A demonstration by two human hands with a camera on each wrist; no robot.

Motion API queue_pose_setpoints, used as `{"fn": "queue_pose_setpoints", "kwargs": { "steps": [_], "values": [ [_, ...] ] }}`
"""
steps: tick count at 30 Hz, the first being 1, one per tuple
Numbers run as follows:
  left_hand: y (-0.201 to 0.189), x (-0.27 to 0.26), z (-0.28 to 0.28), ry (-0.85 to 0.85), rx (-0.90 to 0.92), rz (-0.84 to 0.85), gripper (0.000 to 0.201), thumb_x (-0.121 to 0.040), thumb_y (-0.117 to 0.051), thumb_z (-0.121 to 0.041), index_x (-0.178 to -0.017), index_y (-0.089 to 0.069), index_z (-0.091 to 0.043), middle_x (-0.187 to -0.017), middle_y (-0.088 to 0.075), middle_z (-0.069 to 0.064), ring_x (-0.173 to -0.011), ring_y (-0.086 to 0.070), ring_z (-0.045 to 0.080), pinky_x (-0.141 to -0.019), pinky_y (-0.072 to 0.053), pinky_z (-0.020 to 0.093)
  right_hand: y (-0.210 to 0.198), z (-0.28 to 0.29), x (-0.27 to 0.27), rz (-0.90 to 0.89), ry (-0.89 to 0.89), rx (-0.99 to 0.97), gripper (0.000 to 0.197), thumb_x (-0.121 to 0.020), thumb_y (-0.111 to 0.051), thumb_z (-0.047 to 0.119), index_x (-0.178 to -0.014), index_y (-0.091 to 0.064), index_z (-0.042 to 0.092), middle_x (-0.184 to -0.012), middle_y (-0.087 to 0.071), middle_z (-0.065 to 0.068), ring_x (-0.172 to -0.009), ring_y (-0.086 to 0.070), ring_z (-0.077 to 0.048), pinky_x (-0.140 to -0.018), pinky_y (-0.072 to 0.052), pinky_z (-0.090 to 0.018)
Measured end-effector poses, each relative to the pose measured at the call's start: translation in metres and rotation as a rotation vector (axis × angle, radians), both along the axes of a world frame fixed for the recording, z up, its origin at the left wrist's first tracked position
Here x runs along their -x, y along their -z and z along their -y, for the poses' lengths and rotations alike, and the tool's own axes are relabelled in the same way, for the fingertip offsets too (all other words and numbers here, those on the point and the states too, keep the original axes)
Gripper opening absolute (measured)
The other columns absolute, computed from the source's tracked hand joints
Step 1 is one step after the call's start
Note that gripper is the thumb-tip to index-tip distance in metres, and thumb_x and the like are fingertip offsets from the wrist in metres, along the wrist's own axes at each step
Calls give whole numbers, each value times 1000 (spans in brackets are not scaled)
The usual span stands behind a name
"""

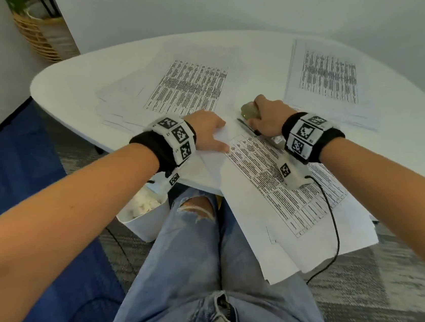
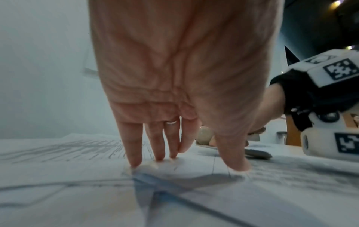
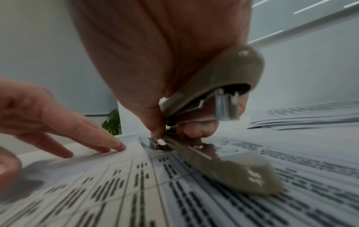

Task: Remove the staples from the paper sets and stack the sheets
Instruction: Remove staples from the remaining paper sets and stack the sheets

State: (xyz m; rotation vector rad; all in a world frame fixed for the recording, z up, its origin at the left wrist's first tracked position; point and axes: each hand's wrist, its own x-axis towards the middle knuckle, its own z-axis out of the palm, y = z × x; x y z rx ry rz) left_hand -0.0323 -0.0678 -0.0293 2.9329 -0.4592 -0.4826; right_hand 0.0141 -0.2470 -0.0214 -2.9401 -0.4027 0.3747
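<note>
A stapled set of printed sheets (image 1: 274, 180) lies at the table's near edge and overhangs my lap. My left hand (image 1: 206, 132) presses its top left corner flat with straight fingers (image 2: 136, 159) and thumb spread on the paper (image 2: 77, 184). My right hand (image 1: 267, 118) grips an olive stapler (image 1: 249, 110), swung wide open. Its upper arm (image 3: 223, 79) stands raised in my palm. Its base (image 3: 233, 172) lies on the printed sheet (image 3: 116, 184), metal tip at the corner beside the left fingertips (image 3: 116, 145). No staple is visible.
A fanned pile of printed sheets (image 1: 190, 89) lies mid-table and another stack (image 1: 329, 76) at the right. The white table (image 1: 64, 79) is rounded. A white bin with crumpled paper (image 1: 146, 216) stands below its near edge by my left knee. A wicker basket (image 1: 38, 35) stands far left.
</note>
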Motion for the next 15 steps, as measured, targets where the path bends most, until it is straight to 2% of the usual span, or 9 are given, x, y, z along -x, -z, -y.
{"fn": "queue_pose_setpoints", "kwargs": {
  "steps": [4,6,11,13,15],
  "values": [
    [9,7,-2,15,-114,27,82,-86,-54,-59,-143,-35,-3,-157,-16,14,-144,-19,25,-115,-23,35,5,-9,12,-18,-54,50,43,-94,-50,26,-127,-33,4,-110,-57,-17,-83,-51,-28,-68,-39,-32],
    [9,11,0,7,-123,49,80,-87,-54,-57,-142,-38,-2,-157,-16,17,-145,-14,25,-115,-22,35,7,-15,16,-10,-61,63,41,-94,-50,21,-128,-33,4,-111,-56,-18,-82,-49,-27,-67,-37,-32],
    [13,19,0,-40,-156,29,75,-85,-53,-60,-133,-47,-3,-151,-30,15,-134,-36,29,-107,-34,42,8,-20,17,23,-119,94,37,-94,-51,20,-126,-38,8,-109,-57,-17,-80,-49,-26,-67,-39,-33],
    [15,21,-1,-42,-155,33,77,-85,-52,-60,-135,-44,-3,-151,-30,12,-130,-40,30,-106,-36,44,7,-20,19,41,-143,111,36,-93,-51,20,-125,-39,9,-107,-57,-16,-79,-50,-27,-67,-40,-33],
    [15,22,0,-45,-157,28,78,-87,-51,-59,-142,-37,-5,-151,-30,13,-131,-38,32,-107,-35,45,6,-20,22,67,-159,121,35,-93,-51,20,-124,-40,10,-104,-56,-16,-78,-51,-27,-66,-41,-33]
  ]
}}
